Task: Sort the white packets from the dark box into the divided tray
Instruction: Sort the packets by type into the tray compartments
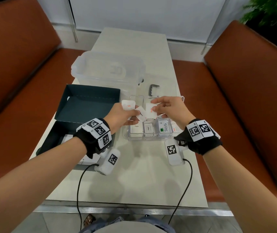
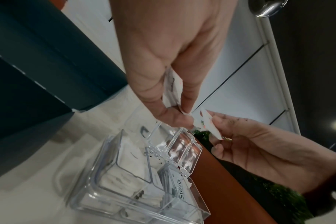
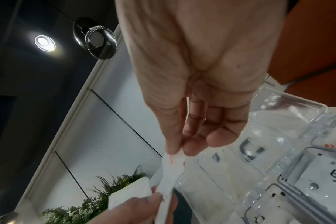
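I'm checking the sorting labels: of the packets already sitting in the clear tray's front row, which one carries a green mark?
The Stevia packet, third from the left in the divided tray's front row. It alone shows a green square beside its name; its neighbours are white with small dark or red print.

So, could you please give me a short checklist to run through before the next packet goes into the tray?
1. Right hand has a pinch grip on one white paper packet with red print: ok.
2. Left hand holds the remaining white packets: ok.
3. Clear plastic divided tray sits flat on the pale table: ok.
4. Rear compartment under the right hand free: cannot tell.
5. Packet's label matches that compartment: cannot tell.
6. Dark cardboard box open, within reach: ok.
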Action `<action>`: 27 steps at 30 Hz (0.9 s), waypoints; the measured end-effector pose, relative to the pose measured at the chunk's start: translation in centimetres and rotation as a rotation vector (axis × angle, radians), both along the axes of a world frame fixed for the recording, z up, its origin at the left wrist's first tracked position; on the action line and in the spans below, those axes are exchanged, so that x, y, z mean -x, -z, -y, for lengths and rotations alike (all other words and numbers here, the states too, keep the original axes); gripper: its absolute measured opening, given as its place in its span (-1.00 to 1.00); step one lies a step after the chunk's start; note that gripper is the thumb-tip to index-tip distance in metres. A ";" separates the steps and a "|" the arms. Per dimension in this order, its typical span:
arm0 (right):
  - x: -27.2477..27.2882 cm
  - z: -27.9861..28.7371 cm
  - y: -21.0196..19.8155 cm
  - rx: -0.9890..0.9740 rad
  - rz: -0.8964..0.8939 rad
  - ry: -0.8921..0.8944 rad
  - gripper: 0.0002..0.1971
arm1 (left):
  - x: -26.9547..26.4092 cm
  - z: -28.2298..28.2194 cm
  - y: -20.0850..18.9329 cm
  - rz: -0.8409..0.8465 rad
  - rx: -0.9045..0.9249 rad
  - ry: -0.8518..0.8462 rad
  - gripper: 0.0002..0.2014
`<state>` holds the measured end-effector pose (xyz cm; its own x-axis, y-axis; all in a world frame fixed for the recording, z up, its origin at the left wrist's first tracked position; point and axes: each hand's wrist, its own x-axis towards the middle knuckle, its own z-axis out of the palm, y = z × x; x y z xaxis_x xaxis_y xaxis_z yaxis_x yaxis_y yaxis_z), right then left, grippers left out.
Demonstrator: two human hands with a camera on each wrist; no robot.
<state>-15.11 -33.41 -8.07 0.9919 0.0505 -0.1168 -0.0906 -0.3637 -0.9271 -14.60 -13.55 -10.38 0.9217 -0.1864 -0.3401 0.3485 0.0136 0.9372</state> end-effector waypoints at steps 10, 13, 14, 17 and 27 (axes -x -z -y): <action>-1.7 2.4 2.9 0.310 -0.006 0.169 -0.88 | 0.1 -0.8 -0.2 -0.046 0.044 -0.114 -0.84; -2.0 5.1 3.2 0.422 -0.006 0.251 -0.90 | 0.2 -0.9 0.0 -0.054 0.031 -0.118 -0.79; -2.0 5.9 3.3 0.438 -0.015 0.269 -0.91 | 0.3 -0.8 0.1 -0.056 0.023 -0.117 -0.75; -1.7 7.5 3.8 0.491 -0.063 0.267 -0.90 | 0.4 0.1 0.2 -0.060 0.000 -0.106 -0.72; -1.2 6.9 5.9 0.582 -0.201 0.245 -0.93 | 0.8 3.7 0.1 -0.086 0.029 -0.053 -0.71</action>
<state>-13.96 -40.32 -13.98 0.9229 -0.3007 -0.2406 -0.3847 -0.7471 -0.5421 -15.45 -17.27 -10.47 0.8983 -0.1494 -0.4133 0.4255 0.0605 0.9030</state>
